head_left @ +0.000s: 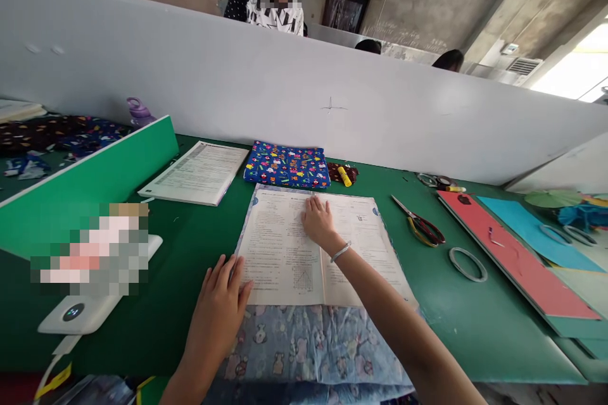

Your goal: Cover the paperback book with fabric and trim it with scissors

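A printed paper sheet [273,237], spread wide with a crease down its middle, lies on a blue patterned fabric [299,342] that shows along its edges and hangs toward me. My right hand [317,218] rests flat near the sheet's top middle, fingers extended, with a bracelet on the wrist. At the sheet's lower left edge, my left hand [222,294] lies with its fingers stretched out over the border. Neither hand grips anything that I can see. Whether the sheet is attached to the fabric cannot be seen.
Scissors [420,223] and a tape ring [468,264] lie to the right, near a red board [513,253]. Behind are a folded blue cloth [287,164], a glue stick [344,176] and a paper stack [197,171]. A power bank [90,313] is at left. A white partition [285,88] stands behind.
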A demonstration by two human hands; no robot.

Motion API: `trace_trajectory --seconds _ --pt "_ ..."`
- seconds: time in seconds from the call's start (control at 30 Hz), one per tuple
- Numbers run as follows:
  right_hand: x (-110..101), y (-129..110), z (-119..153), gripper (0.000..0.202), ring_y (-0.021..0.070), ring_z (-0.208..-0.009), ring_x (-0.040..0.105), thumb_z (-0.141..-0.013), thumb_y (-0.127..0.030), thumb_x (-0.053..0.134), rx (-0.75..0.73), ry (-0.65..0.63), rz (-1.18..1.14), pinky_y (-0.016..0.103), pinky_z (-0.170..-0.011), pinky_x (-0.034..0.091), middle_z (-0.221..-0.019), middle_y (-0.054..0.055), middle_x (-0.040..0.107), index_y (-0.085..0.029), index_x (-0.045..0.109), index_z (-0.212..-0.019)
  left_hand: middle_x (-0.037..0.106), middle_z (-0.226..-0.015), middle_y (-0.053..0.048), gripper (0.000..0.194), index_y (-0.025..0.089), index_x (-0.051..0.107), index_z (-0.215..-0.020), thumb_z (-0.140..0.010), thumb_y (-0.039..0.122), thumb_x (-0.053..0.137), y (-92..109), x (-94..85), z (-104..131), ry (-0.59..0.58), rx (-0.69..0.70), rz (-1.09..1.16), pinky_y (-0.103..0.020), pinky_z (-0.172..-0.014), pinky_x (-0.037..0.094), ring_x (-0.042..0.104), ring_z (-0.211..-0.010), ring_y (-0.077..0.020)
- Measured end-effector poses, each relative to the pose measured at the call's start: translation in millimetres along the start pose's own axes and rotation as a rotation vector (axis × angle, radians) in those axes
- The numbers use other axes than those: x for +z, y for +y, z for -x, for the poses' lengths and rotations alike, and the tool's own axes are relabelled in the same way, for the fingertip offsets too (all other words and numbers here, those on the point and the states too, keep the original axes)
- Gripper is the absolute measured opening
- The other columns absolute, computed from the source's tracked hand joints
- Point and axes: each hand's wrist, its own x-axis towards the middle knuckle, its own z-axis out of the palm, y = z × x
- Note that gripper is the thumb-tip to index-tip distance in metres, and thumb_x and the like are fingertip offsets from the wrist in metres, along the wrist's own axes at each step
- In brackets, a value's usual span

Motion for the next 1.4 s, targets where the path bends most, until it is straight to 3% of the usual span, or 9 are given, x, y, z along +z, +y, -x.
trace_trajectory --seconds 0.27,0.37,0.47,0.57,0.67,0.77,0.93,1.27,1.4 --pt "-1.0 -9.6 6.9 0.049 0.0313 -0.142 0.024 -0.099 -0.026 0.032 -0.027 0.112 0.044 0.056 -0.115 0.011 -0.147 0.026 0.038 0.003 0.042 -0.138 0.053 -0.135 -0.017 0.064 0.007 0.051 -0.135 -0.098 0.051 0.023 1.5 -1.2 -1.7 0.002 -0.013 0.045 -0.055 -0.106 0.039 0.039 -0.134 -0.0357" --pt "-16.4 -12.8 28.0 0.04 0.0325 -0.135 0.037 -0.096 -0.015 0.035 -0.096 0.12 0.052 0.056 -0.11 0.027 -0.143 0.026 0.043 -0.001 0.049 -0.131 0.053 -0.134 -0.017 0.063 0.006 0.051 -0.135 -0.098 0.05 0.023 1.8 -2.4 -2.7 -0.003 -0.018 0.045 -0.055 -0.105 0.04 0.04 -0.133 -0.0358" --pt "-36.6 -3.3 59.4 0.03 0.0241 -0.104 0.061 -0.087 -0.002 0.04 -0.251 0.062 0.04 0.038 -0.086 0.05 -0.115 0.017 0.066 -0.01 0.064 -0.104 0.054 -0.134 -0.017 0.063 0.006 0.049 -0.136 -0.098 0.049 0.025 2.5 -3.9 -3.2 -0.006 -0.018 0.041 -0.055 -0.106 0.039 0.039 -0.133 -0.0357" --pt "-51.8 16.9 88.9 0.03 0.0171 -0.084 0.064 -0.082 0.005 0.043 -0.424 0.008 0.029 0.029 -0.073 0.051 -0.092 0.007 0.069 -0.017 0.064 -0.087 0.053 -0.135 -0.017 0.064 0.006 0.049 -0.137 -0.098 0.05 0.023 3.5 -4.9 -3.1 -0.013 -0.017 0.041 -0.055 -0.106 0.039 0.038 -0.134 -0.0359" --pt "-53.5 35.9 107.3 0.029 0.0169 -0.094 0.064 -0.087 0.002 0.043 -0.613 0.02 0.01 0.031 -0.083 0.052 -0.097 0.006 0.069 -0.018 0.064 -0.089 0.052 -0.137 -0.017 0.066 0.006 0.048 -0.138 -0.098 0.051 0.02 3.9 -4.7 -2.6 -0.021 -0.015 0.046 -0.055 -0.107 0.038 0.037 -0.135 -0.0364" --pt "-46.4 45.7 115.1 0.025 0.0213 -0.11 0.059 -0.092 -0.004 0.042 -0.773 0.149 -0.02 0.037 -0.092 0.051 -0.108 0.009 0.067 -0.014 0.063 -0.102 0.051 -0.137 -0.017 0.067 0.006 0.047 -0.138 -0.098 0.053 0.02 2.9 -3.4 -2.4 -0.023 -0.012 0.056 -0.056 -0.107 0.038 0.036 -0.136 -0.0367" --pt "-42.7 49.0 115.6 0.021 0.0219 -0.108 0.06 -0.095 -0.01 0.043 -0.807 0.176 -0.046 0.037 -0.085 0.055 -0.107 0.011 0.065 -0.013 0.06 -0.105 0.052 -0.136 -0.018 0.069 0.006 0.049 -0.137 -0.097 0.054 0.018 1.6 -2.7 -3.3 -0.019 -0.018 0.067 -0.056 -0.107 0.038 0.037 -0.135 -0.0367" --pt "-51.6 50.5 127.2 0.026 0.0214 -0.125 0.05 -0.094 -0.005 0.039 -0.858 0.139 -0.008 0.046 -0.11 0.039 -0.114 0.009 0.066 -0.014 0.062 -0.103 0.051 -0.137 -0.017 0.064 0.009 0.048 -0.138 -0.098 0.052 0.02 3.2 -2.7 -2.3 -0.023 -0.029 0.077 -0.056 -0.107 0.037 0.036 -0.136 -0.0358" --pt "-56.8 43.8 137.7 0.028 0.0217 -0.125 0.05 -0.095 -0.007 0.038 -0.878 0.129 0.014 0.042 -0.108 0.042 -0.119 0.013 0.064 -0.012 0.061 -0.11 0.052 -0.136 -0.017 0.063 0.012 0.048 -0.138 -0.098 0.052 0.021 3.7 -3.9 -3.2 -0.013 -0.03 0.092 -0.057 -0.107 0.037 0.037 -0.136 -0.0358"
